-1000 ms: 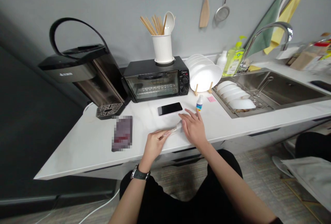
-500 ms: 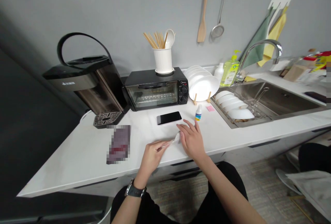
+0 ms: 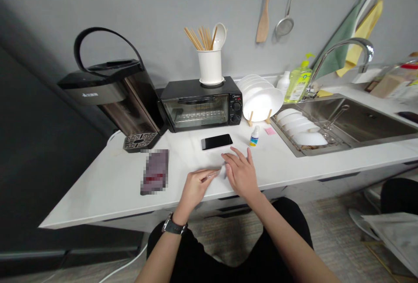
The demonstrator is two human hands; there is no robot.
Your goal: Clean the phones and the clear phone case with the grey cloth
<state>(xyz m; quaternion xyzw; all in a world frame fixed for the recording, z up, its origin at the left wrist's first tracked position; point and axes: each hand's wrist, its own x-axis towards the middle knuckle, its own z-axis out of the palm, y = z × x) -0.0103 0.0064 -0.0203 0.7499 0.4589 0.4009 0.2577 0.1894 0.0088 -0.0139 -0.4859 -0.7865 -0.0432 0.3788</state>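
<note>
While left hand pinches film, right hand palm-down, fingers spread

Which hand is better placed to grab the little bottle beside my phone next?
Probably the right hand: its outstretched fingers lie nearer the small bottle, while the left hand sits farther off, pinching a thin, pale piece.
</note>
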